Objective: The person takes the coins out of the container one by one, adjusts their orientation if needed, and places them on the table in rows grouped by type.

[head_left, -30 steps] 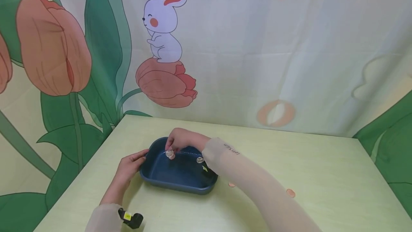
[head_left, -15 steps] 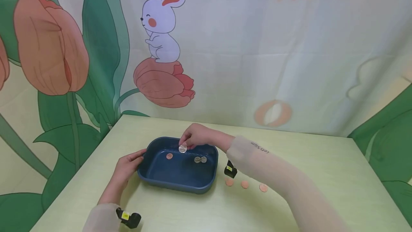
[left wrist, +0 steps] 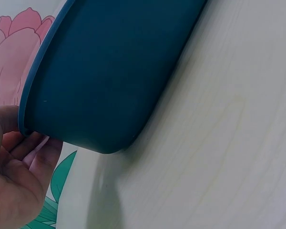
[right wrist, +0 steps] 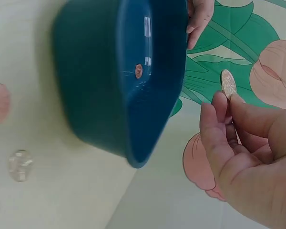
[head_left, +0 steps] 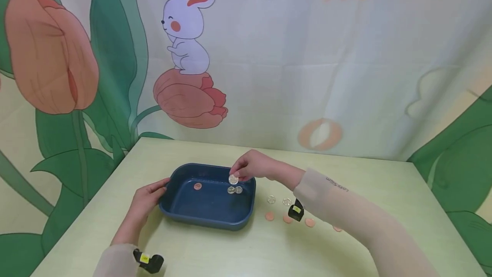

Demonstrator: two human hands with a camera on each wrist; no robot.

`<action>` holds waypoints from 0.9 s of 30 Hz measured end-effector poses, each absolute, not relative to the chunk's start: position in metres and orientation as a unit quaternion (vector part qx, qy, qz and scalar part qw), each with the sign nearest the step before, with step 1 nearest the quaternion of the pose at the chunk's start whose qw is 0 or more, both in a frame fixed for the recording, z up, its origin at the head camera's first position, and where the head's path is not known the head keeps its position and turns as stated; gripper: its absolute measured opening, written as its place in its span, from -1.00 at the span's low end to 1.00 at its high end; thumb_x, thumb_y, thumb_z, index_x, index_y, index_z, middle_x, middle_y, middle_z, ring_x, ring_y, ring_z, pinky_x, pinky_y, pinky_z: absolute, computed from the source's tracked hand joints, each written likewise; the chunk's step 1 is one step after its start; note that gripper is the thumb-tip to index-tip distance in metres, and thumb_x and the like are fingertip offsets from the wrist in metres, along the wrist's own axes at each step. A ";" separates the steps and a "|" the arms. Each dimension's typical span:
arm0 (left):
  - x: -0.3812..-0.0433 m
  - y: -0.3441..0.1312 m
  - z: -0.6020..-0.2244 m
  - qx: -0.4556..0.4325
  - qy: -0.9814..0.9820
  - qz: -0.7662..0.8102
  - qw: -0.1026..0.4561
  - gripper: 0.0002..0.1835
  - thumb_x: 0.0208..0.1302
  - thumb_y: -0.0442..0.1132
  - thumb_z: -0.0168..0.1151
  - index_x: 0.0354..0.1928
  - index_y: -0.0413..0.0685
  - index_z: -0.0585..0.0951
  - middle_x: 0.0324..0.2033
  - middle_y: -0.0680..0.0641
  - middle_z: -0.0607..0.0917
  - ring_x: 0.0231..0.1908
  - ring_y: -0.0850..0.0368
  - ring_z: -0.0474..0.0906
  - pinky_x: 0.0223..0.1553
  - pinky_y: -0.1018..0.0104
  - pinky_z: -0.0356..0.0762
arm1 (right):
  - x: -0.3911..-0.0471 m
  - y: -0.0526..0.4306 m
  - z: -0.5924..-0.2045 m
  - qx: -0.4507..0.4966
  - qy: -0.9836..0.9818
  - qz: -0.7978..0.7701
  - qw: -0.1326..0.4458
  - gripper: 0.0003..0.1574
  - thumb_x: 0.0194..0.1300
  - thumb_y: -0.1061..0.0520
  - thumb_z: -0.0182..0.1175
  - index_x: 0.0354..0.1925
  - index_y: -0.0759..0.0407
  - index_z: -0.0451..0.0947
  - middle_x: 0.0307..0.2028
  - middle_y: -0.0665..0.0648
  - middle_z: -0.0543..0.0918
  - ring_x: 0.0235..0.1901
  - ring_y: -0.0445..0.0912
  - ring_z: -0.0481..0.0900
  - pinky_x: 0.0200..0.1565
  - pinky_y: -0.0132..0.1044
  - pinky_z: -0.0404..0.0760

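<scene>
A shiny round silver coin (head_left: pixel 233 179) held above a deep blue, round-cornered rectangular tray (head_left: pixel 200 209).
Head view: the tray holds one round copper-coloured coin (head_left: pixel 197 186) near its back left and two small silver coins (head_left: pixel 238 190) side by side at the right; the right hand (head_left: pixel 253 165) pinches the held coin, the left hand (head_left: pixel 146 200) grips the tray's left rim, copper and silver coins (head_left: pixel 269 216) lie just right of the tray, and bare pale tabletop (head_left: pixel 223 253) stretches in front; left wrist view: fingers lie beneath the rim; right wrist view: thumb and fingertip clasp the coin, apart from the rim.
</scene>
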State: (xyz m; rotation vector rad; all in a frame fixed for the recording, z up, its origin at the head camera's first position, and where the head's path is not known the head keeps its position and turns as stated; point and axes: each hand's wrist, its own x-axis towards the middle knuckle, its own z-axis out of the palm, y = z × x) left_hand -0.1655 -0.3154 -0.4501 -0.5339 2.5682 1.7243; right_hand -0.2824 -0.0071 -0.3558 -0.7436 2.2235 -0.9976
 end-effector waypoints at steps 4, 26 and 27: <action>-0.166 -0.316 -0.451 -0.172 0.816 0.551 0.005 -0.53 0.51 -0.27 -0.10 0.38 -0.23 0.38 0.41 -0.28 0.35 0.41 -0.16 0.30 0.29 0.16 0.49 | -0.279 0.012 -0.363 -0.263 0.831 -0.394 0.291 -0.76 0.36 0.24 0.21 -0.06 0.28 0.69 -0.21 0.15 0.77 -0.36 -0.22 0.64 -0.09 -0.26 0.75; -0.167 -0.317 -0.451 -0.174 0.820 0.545 0.009 -0.53 0.49 -0.25 -0.04 0.38 -0.22 0.39 0.39 -0.25 0.37 0.37 -0.05 0.34 -0.02 0.65 0.55 | -0.263 0.118 -0.418 -0.151 0.810 -0.500 0.265 -0.73 0.36 0.30 0.16 -0.02 0.42 0.61 -0.25 0.10 0.74 -0.30 -0.13 0.69 -0.07 -0.18 0.74; -0.167 -0.317 -0.451 -0.175 0.819 0.546 0.010 -0.53 0.49 -0.26 -0.05 0.38 -0.22 0.39 0.39 -0.25 0.37 0.38 -0.05 0.33 -0.02 0.66 0.54 | -0.262 0.122 -0.421 -0.148 0.811 -0.503 0.261 -0.73 0.36 0.30 0.16 -0.02 0.43 0.61 -0.24 0.10 0.74 -0.29 -0.12 0.69 -0.07 -0.18 0.74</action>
